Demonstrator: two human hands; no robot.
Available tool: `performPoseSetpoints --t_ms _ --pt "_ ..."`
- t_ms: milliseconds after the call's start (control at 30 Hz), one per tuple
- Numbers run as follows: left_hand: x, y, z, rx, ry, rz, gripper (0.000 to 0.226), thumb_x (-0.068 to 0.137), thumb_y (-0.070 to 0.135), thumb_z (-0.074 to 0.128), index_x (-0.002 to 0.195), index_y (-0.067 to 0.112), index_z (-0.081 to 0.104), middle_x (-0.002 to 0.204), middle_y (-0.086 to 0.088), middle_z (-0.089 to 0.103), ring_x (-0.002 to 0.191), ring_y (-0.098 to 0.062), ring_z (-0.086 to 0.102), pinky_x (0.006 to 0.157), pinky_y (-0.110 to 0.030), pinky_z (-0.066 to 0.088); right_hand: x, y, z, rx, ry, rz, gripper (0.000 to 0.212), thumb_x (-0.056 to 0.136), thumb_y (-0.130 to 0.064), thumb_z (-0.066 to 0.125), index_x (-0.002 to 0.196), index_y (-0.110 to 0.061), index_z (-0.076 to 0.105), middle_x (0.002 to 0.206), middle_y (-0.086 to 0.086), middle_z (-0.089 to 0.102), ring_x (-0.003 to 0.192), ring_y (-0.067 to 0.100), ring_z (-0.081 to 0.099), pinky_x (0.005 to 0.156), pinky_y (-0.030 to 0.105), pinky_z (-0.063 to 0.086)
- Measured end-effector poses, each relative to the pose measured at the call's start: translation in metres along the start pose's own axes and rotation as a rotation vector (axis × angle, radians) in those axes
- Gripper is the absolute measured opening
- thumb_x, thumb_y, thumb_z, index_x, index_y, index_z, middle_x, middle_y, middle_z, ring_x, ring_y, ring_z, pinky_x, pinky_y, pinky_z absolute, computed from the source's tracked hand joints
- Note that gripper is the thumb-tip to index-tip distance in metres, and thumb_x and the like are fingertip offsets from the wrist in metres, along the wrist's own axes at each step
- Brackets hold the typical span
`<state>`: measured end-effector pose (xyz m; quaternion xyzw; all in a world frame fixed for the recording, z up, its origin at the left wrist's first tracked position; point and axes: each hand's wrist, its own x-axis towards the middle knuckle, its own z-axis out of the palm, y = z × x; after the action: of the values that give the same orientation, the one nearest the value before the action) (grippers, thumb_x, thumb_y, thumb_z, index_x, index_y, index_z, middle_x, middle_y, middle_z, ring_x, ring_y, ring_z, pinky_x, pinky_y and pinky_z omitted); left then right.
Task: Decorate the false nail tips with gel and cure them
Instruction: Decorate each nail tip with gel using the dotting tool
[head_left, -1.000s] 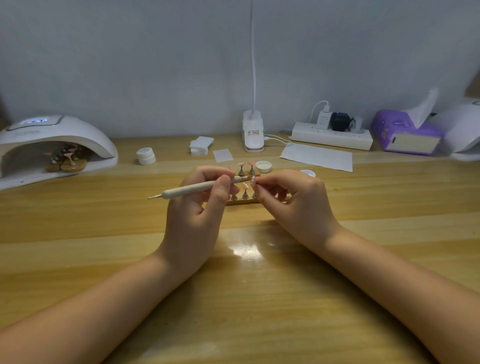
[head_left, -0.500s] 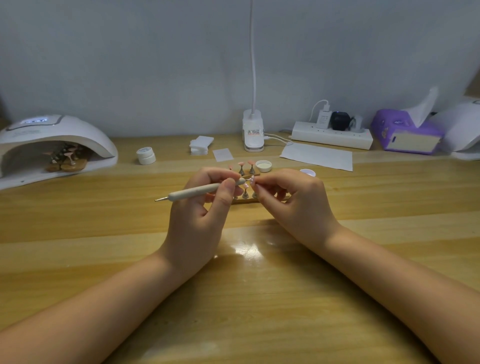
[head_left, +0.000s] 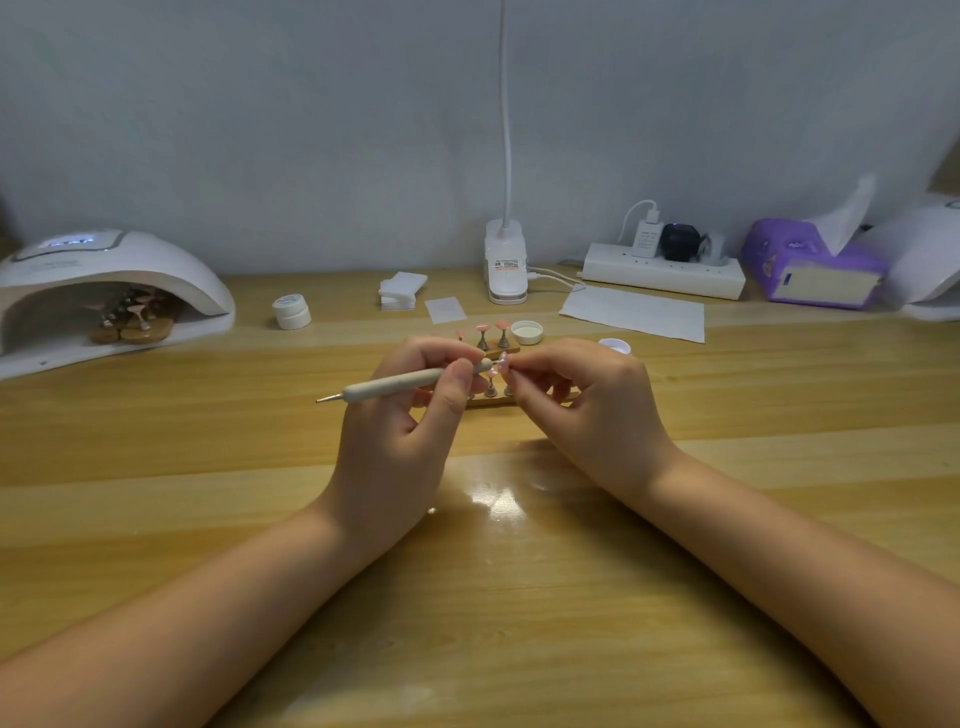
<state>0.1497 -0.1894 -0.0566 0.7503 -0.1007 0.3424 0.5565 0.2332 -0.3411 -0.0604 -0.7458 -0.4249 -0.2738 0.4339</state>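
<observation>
My left hand (head_left: 400, 421) grips a beige dotting pen (head_left: 400, 385), its metal tip pointing left and its near end touching a small pink nail tip (head_left: 502, 362). My right hand (head_left: 587, 410) pinches that nail tip by its stand. Behind both hands a wooden holder (head_left: 493, 402) carries several pink nail tips on metal stands (head_left: 492, 335), partly hidden by my fingers. An open white gel jar (head_left: 527, 332) sits just behind the holder. At far left a white curing lamp (head_left: 104, 291) holds another wooden rack of nail tips (head_left: 132, 322) inside.
A closed white jar (head_left: 292, 312), stacked white pads (head_left: 401, 290), a lamp base (head_left: 506, 265), a paper sheet (head_left: 634, 314), a power strip (head_left: 665, 270) and a purple tissue pack (head_left: 810, 265) line the back of the wooden table (head_left: 478, 597). A small white lid (head_left: 615, 345) lies behind my right hand.
The pen has slid slightly to the right in my left hand, bringing its end against the nail tip. My right hand has barely moved.
</observation>
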Motion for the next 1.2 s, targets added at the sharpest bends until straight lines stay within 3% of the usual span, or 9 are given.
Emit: performPoseSetpoints --t_ms 333,667,933,1200 --pt "0.0009 0.0022 -0.0007 0.008 0.025 0.011 0.011 0.093 0.017 0.053 0.099 0.015 0.062 0.091 -0.003 0.07 0.085 -0.01 0.069 0.072 -0.025 0.053 0.0 -0.0009 -0.0004 0.005 -0.007 0.01 0.013 0.084 -0.006 0.072 0.097 -0.007 0.074 0.086 0.002 0.073 0.073 0.01 0.065 0.065 0.025 0.054" --pt "0.0013 0.0026 -0.0016 0.009 0.016 0.018 0.013 0.094 0.017 0.052 0.102 0.013 0.062 0.093 -0.002 0.07 0.087 -0.01 0.068 0.072 -0.021 0.052 -0.0007 -0.0009 -0.0003 0.0 -0.02 0.013 0.014 0.085 -0.006 0.071 0.099 -0.006 0.074 0.088 0.003 0.073 0.075 0.009 0.065 0.068 0.016 0.052" --pt "0.0017 0.0013 -0.0008 0.005 -0.013 0.031 0.012 0.094 0.013 0.053 0.101 0.012 0.062 0.094 -0.002 0.07 0.088 -0.008 0.069 0.071 -0.015 0.049 -0.0005 -0.0018 -0.0009 -0.01 -0.021 0.01 0.014 0.085 -0.006 0.071 0.098 -0.006 0.075 0.087 0.002 0.073 0.074 0.011 0.065 0.067 0.016 0.051" --pt "0.0007 0.0018 -0.0011 0.021 -0.01 0.037 0.013 0.094 0.013 0.053 0.102 0.01 0.062 0.096 -0.003 0.069 0.089 -0.007 0.068 0.071 -0.018 0.05 -0.0005 -0.0019 0.0002 0.006 -0.025 0.023 0.013 0.085 -0.006 0.071 0.097 -0.006 0.075 0.087 0.002 0.073 0.074 0.01 0.065 0.067 0.016 0.05"
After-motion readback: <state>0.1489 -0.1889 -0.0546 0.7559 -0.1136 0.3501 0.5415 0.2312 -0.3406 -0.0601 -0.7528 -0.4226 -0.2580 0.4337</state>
